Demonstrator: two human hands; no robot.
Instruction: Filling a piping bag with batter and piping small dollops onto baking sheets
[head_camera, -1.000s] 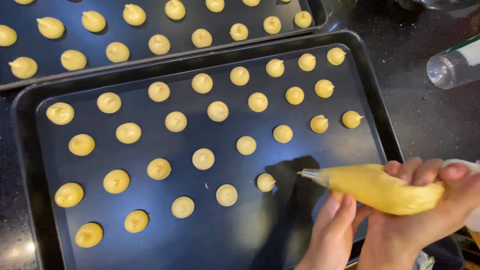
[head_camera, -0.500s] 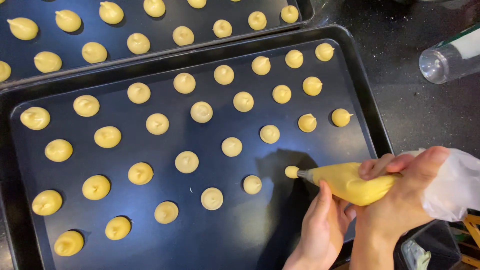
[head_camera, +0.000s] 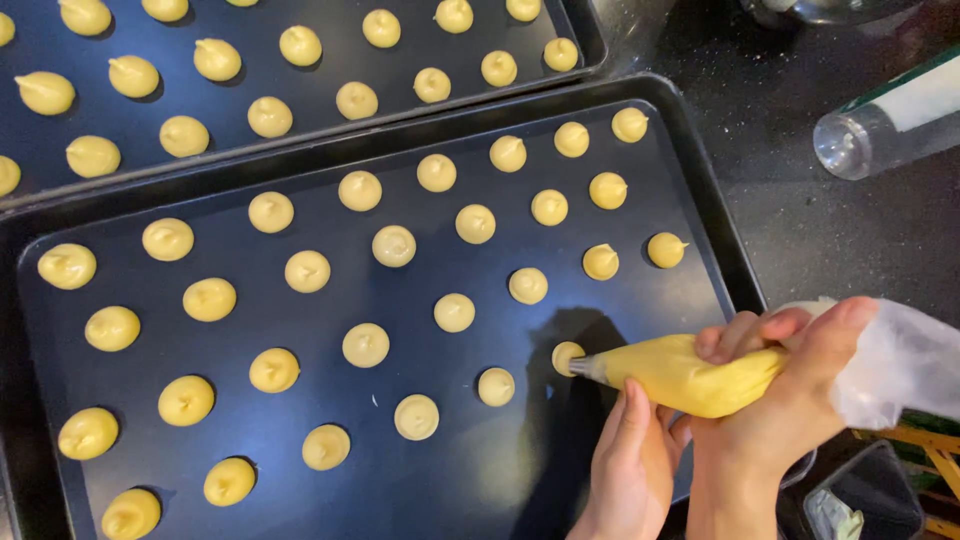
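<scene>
A clear piping bag full of yellow batter lies nearly level over the lower right of a dark baking tray. My right hand is closed around its rear and twisted top. My left hand supports the bag from below near the metal tip. The tip touches a small fresh mound of batter. Several round yellow mounds stand in rows across the tray.
A second dark tray with several batter mounds sits behind the first. A clear bottle lies on the black counter at the upper right. A dark container is at the lower right corner.
The piping tip moved from beside the mound in the lower row up to a new spot on the right, and a small new mound has formed under it.
</scene>
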